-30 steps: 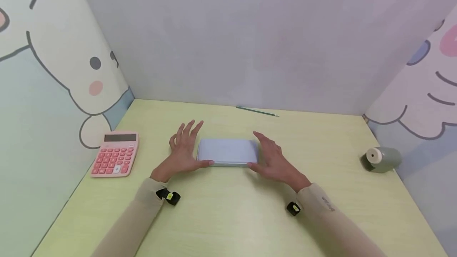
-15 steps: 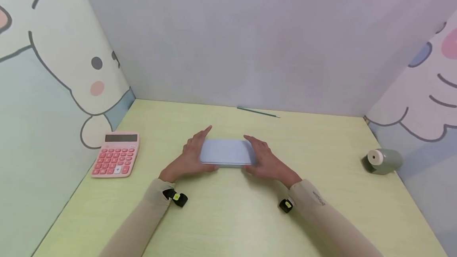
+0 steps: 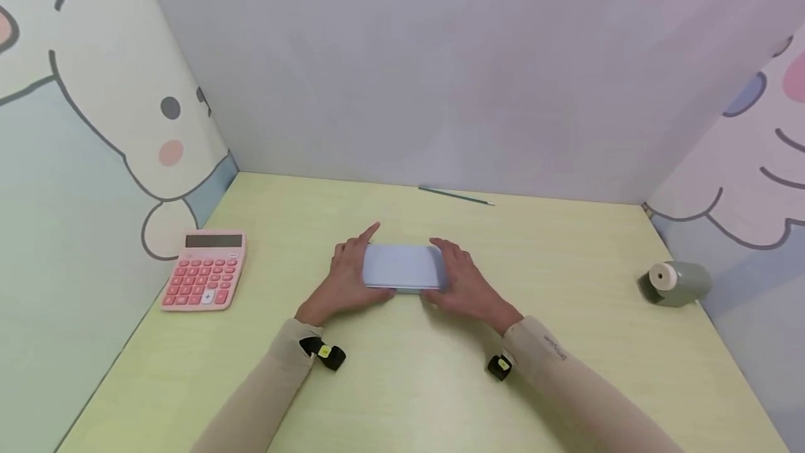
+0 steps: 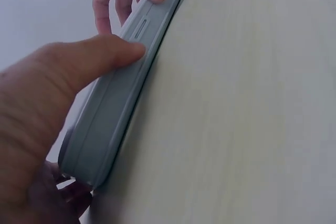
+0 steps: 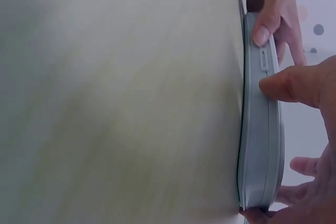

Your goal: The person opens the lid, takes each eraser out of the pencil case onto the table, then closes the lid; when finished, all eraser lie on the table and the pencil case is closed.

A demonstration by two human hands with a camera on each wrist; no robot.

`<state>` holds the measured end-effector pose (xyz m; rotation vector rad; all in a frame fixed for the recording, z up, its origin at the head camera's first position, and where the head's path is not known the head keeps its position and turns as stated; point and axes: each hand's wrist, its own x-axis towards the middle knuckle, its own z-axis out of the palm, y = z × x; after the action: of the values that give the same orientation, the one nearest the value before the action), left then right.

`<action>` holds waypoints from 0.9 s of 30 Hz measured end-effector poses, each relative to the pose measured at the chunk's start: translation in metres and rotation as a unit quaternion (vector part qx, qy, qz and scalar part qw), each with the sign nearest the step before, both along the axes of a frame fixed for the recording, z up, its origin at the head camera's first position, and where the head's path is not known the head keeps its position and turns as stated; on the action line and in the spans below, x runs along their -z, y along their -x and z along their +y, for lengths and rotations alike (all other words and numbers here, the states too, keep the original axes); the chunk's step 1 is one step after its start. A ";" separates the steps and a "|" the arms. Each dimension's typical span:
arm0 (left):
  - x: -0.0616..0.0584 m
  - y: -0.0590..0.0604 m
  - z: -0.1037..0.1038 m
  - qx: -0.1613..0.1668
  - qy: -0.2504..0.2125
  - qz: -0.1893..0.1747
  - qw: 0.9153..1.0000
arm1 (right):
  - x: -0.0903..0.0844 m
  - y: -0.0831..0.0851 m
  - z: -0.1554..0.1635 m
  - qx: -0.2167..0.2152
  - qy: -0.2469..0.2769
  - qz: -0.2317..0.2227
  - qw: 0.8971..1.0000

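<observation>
A flat pale-blue pencil case [image 3: 404, 265], rectangular with rounded corners, is at the middle of the table between the two hands. My left hand [image 3: 348, 278] grips its left end, thumb along the near side and fingers round the far corner. At the right end, my right hand [image 3: 464, 282] holds it the same way. The left wrist view shows the grey-blue side of the pencil case [image 4: 107, 114], with a small latch between the thumbs. Both thumbs press that side in the right wrist view, where the pencil case [image 5: 257, 145] lies close to the tabletop.
A pink calculator [image 3: 204, 271] lies at the left. Near the back wall is a dark green pencil [image 3: 455, 196]. On the right edge lies a grey-green object [image 3: 682, 284] with a white, holed end, like a pencil sharpener. Walls border the table [image 3: 402, 383].
Both hands have closed in on the pencil case and now grip its ends. The left hand has moved to the right, the right hand slightly to the left.
</observation>
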<state>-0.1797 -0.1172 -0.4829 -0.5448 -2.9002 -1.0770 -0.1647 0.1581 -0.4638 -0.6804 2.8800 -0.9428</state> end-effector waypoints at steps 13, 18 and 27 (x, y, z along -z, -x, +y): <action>0.002 -0.002 0.003 -0.006 0.000 0.049 0.999 | 0.001 0.003 -0.010 0.015 -0.049 0.043 0.998; 0.002 -0.002 0.004 -0.010 0.004 0.052 0.999 | -0.001 0.002 -0.012 0.015 -0.056 0.056 0.997; 0.004 0.000 0.005 -0.008 -0.008 0.065 0.998 | -0.001 -0.001 -0.016 0.026 -0.076 0.076 0.994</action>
<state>-0.1794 -0.1122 -0.4868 -0.5667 -2.7763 -1.0208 -0.1636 0.1425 -0.4627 -0.6955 3.0763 -0.6945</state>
